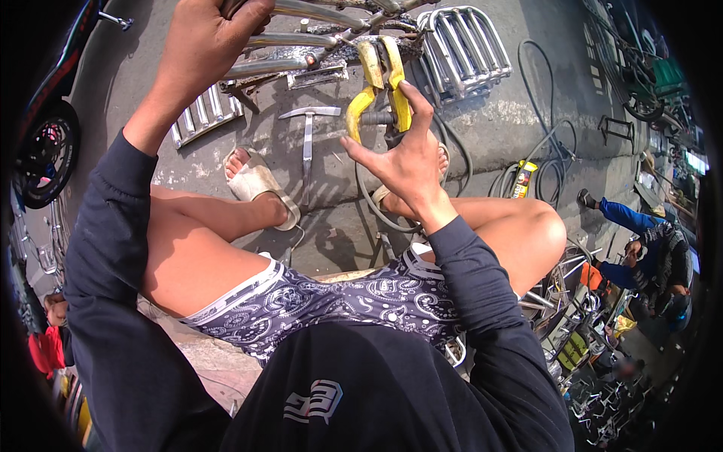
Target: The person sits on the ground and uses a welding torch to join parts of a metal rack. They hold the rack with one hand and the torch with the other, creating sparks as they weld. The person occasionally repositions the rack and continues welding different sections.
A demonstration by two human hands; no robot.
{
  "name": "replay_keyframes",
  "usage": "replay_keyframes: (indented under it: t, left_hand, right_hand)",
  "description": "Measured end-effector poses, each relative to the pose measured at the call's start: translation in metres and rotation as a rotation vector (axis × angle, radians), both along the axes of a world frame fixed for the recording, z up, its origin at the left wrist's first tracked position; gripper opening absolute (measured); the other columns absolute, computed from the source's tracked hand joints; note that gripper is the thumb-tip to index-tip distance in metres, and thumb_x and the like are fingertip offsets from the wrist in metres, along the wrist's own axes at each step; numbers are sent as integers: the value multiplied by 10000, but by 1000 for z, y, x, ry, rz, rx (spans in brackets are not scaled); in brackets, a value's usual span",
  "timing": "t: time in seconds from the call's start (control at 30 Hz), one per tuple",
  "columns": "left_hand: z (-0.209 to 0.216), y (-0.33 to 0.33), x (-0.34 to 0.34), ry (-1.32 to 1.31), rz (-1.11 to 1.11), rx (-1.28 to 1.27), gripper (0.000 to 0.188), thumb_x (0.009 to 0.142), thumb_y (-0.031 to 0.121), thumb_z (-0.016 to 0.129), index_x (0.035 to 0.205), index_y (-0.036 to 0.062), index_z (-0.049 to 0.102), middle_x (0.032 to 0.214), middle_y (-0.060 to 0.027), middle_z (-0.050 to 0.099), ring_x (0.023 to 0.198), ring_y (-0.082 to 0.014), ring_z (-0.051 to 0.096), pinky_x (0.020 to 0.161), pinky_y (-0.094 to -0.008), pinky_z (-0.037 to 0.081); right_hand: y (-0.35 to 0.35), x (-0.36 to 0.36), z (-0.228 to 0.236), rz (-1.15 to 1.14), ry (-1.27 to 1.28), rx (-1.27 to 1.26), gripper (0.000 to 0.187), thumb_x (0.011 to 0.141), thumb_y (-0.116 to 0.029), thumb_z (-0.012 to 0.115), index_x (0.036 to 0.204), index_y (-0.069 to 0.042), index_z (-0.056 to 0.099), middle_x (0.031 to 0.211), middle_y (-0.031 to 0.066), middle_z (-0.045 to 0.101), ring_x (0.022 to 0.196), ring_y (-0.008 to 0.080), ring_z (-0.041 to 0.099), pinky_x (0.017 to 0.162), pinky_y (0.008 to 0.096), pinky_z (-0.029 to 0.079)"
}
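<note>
At the top edge, my left hand [207, 38] is closed at the end of a worn metal tube frame [316, 39]; the upper part of the hand is cut off. My right hand [407, 154] has thumb and index finger spread around the handles of a yellow spring clamp [364, 102], a dark coil spring between them. The clamp's jaws point up at the frame's tubes; whether they bite on one cannot be made out. Between my feet lies a chipping hammer [308, 143] with a pointed head, its handle toward me.
Shiny barred metal racks [467, 53] lie beyond the frame, another [207, 115] to its left. Grey cable [553, 162] loops on the right, beside a yellow packet [523, 179]. A motorcycle wheel [49, 154] stands far left. Another person [648, 248] sits at right among metal parts.
</note>
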State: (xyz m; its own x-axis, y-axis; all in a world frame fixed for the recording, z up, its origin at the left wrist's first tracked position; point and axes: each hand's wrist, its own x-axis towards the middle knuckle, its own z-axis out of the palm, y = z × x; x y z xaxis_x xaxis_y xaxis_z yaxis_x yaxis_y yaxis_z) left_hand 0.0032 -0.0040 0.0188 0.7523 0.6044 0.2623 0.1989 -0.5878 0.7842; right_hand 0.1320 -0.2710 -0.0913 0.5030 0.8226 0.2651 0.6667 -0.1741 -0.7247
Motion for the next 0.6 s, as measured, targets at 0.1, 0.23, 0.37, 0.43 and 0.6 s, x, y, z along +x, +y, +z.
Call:
replay_keyframes:
  t: [0.1, 0.23, 0.37, 0.43, 0.6]
  left_hand:
    - [1, 0, 0, 30, 5, -4, 446, 942, -1, 557, 1372, -57, 661, 756, -64, 699, 621, -136, 630, 558, -290, 535]
    - [-3, -4, 2, -22, 38, 113, 488, 951, -2, 552, 1431, -40, 634, 752, -55, 688, 618, -133, 620, 556, -279, 530]
    - [-5, -5, 3, -32, 32, 102, 499, 960, -4, 545, 1453, -29, 623, 760, -52, 680, 622, -129, 608, 562, -274, 529]
    - [-4, -4, 3, -23, 31, 46, 494, 965, -4, 543, 1451, -28, 625, 767, -52, 678, 627, -126, 604, 567, -274, 528]
    - [4, -1, 4, 51, 43, -68, 485, 970, -5, 544, 1448, -26, 628, 774, -51, 675, 639, -121, 605, 570, -270, 525]
  right_hand:
    - [1, 0, 0, 5, 3, -9, 1093, 759, -310, 980, 1551, -93, 259, 1370, 272, 609, 1151, 386, 724, 985, 467, 603]
    - [2, 0, -1, 2, 20, -29, 1095, 762, -308, 979, 1550, -96, 249, 1355, 286, 615, 1146, 391, 725, 983, 471, 601]
    - [3, -1, -2, -8, 74, 1, 1062, 760, -355, 965, 1542, -111, 290, 1336, 301, 638, 1141, 468, 715, 942, 511, 609]
    - [4, -1, -3, -2, 58, 15, 1060, 760, -355, 965, 1540, -109, 291, 1338, 309, 634, 1140, 473, 714, 948, 513, 607]
    - [5, -1, -5, -5, 73, 5, 1065, 759, -353, 965, 1541, -109, 285, 1341, 307, 633, 1145, 477, 711, 955, 510, 606]
